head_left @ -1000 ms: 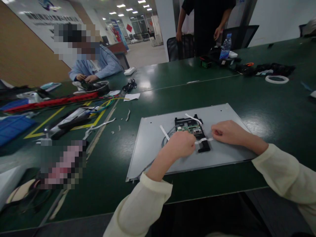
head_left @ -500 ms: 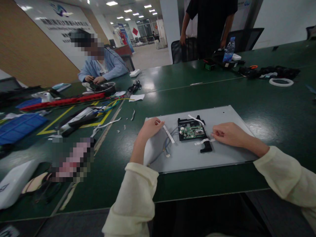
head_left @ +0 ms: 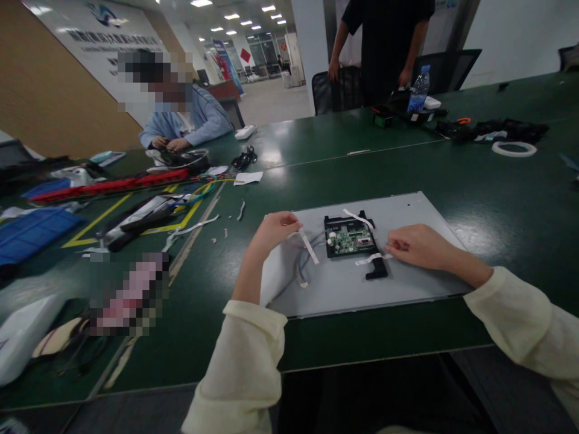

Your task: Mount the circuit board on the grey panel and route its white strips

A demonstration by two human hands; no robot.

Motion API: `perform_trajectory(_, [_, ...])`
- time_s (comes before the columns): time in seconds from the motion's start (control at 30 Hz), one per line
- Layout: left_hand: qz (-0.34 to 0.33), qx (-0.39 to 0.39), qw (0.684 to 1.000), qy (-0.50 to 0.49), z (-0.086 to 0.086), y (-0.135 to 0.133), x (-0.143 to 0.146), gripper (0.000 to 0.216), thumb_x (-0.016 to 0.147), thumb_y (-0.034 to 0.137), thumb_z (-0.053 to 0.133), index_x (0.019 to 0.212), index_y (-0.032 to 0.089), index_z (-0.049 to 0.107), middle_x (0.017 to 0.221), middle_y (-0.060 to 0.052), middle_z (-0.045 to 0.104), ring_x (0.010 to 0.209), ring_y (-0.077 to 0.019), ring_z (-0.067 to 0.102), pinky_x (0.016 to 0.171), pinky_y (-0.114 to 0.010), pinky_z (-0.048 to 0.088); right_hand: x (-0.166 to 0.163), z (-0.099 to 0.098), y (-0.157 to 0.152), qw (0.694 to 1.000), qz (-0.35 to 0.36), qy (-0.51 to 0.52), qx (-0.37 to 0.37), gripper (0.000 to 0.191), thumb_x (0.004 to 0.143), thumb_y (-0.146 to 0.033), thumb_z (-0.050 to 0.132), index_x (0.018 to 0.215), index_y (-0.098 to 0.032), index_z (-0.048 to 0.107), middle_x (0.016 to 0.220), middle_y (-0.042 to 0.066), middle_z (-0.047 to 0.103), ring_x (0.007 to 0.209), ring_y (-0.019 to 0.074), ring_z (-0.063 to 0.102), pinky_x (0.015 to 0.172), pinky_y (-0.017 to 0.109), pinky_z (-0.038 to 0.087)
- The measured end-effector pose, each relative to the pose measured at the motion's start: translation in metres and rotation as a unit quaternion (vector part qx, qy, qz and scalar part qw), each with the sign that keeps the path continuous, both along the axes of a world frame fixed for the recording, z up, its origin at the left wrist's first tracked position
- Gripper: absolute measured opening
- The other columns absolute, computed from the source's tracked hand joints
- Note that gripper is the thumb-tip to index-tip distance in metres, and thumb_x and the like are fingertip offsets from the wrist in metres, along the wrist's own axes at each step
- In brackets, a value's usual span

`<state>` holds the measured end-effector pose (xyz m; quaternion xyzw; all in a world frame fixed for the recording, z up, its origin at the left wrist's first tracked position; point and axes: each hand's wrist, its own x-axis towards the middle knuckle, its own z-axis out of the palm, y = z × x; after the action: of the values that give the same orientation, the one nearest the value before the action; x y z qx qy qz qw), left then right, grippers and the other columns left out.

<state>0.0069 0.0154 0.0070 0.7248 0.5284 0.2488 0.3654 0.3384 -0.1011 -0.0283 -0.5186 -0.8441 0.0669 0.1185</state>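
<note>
A flat grey panel [head_left: 335, 292] lies on the table with a green circuit board [head_left: 346, 242] on it, set in a black plastic bracket [head_left: 377, 270]. My left hand [head_left: 277, 232] is above the panel's left part, its thumb and forefinger pinching a strip of white tape [head_left: 309, 246] that hangs down to the right. Below that strip, grey cables [head_left: 302, 271] run from the board. White tape strips also cross the bracket, one at its top [head_left: 358, 217] and one on its lower arm [head_left: 364, 261]. My right hand [head_left: 418, 246] rests closed by the lower strip's right end; its fingertips' contents are hidden.
A co-worker in a blue top [head_left: 185, 129] sits across the table; another person in black [head_left: 384, 51] stands behind a chair. Blue trays [head_left: 34, 235], a white box [head_left: 25, 337] and cables lie left. A tape roll [head_left: 514, 149] and water bottle [head_left: 419, 89] are back right.
My left hand has shifted slightly, with the tape strip still pinched in it. The loose cables below it have moved a little. My right hand looks almost unmoved.
</note>
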Motion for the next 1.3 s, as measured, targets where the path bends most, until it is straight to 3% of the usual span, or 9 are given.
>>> perform_trajectory(0.13, [0.0,-0.076,0.994,-0.075,0.013,-0.01,0.004,0.028,0.068,0.039,0.068,0.077,0.015,0.058,0.083,-0.007,0.073,0.074,-0.0163,0.066,0.068,-0.027,0.047,-0.001,0.002,-0.001,1.0,0.006,0.003,0.004,0.023,0.089,-0.031,0.047,0.071,-0.018,0.051,0.064,0.0,0.056,0.058,0.0106,0.046,0.057,0.023,0.023])
perform_trajectory(0.4, [-0.045,-0.092,0.99,-0.094,0.026,-0.013,-0.001,0.031,0.07,0.043,0.068,0.081,0.016,0.058,0.085,-0.007,0.073,0.074,-0.0152,0.065,0.067,-0.025,0.045,-0.003,0.004,-0.002,1.0,0.011,0.005,0.004,0.024,0.09,-0.033,0.046,0.072,-0.018,0.052,0.065,0.0,0.056,0.058,0.011,0.047,0.057,0.023,0.024])
perform_trajectory(0.57, [-0.079,-0.122,0.989,-0.036,0.016,-0.011,0.001,0.028,0.067,0.039,0.069,0.078,0.016,0.059,0.08,-0.004,0.071,0.076,-0.0156,0.064,0.068,-0.026,0.046,-0.003,0.002,-0.002,1.0,0.013,0.001,0.009,0.025,0.09,-0.034,0.046,0.071,-0.018,0.051,0.064,0.0,0.056,0.059,0.0115,0.047,0.057,0.023,0.023])
perform_trajectory(0.8, [-0.088,-0.131,0.985,-0.069,-0.004,0.0,-0.002,0.027,0.062,0.027,0.072,0.081,0.016,0.057,0.071,0.002,0.065,0.07,-0.0122,0.062,0.073,-0.027,0.048,-0.005,0.003,-0.003,1.0,0.012,-0.004,0.007,0.024,0.09,-0.032,0.046,0.071,-0.018,0.052,0.065,0.001,0.056,0.06,0.012,0.048,0.057,0.023,0.024])
perform_trajectory(0.97, [-0.102,-0.128,0.985,-0.048,-0.009,0.002,-0.002,0.028,0.059,0.024,0.071,0.082,0.017,0.056,0.071,0.002,0.066,0.069,-0.0133,0.063,0.073,-0.029,0.049,-0.004,0.005,-0.004,0.999,0.016,0.025,0.035,0.026,0.091,-0.035,0.045,0.077,-0.018,0.058,0.068,0.002,0.057,0.062,0.0129,0.049,0.059,0.024,0.03])
perform_trajectory(1.07, [-0.101,-0.116,0.988,-0.026,-0.008,0.001,-0.001,0.029,0.059,0.025,0.07,0.082,0.017,0.056,0.071,0.001,0.066,0.07,-0.014,0.063,0.074,-0.03,0.049,-0.01,0.01,-0.006,0.994,0.019,0.07,0.079,0.024,0.092,-0.033,0.045,0.093,-0.017,0.063,0.079,0.006,0.062,0.074,0.0162,0.055,0.068,0.028,0.04])
perform_trajectory(1.17, [-0.103,-0.093,0.99,0.002,-0.008,0.0,-0.001,0.027,0.059,0.027,0.069,0.081,0.017,0.057,0.071,0.001,0.066,0.071,-0.0148,0.063,0.074,-0.03,0.049,-0.026,0.019,-0.009,0.987,0.067,0.097,0.109,0.03,0.093,-0.031,0.045,0.114,-0.017,0.061,0.107,0.011,0.064,0.097,0.0207,0.058,0.084,0.036,0.046])
perform_trajectory(1.3, [-0.095,-0.052,0.994,0.032,-0.012,0.002,-0.001,0.026,0.06,0.03,0.068,0.081,0.017,0.057,0.069,0.001,0.064,0.069,-0.015,0.061,0.069,-0.028,0.048,-0.064,0.027,-0.012,0.973,0.195,0.056,0.105,0.048,0.094,-0.036,0.043,0.137,-0.014,0.046,0.141,0.012,0.047,0.129,0.0229,0.043,0.106,0.042,0.036])
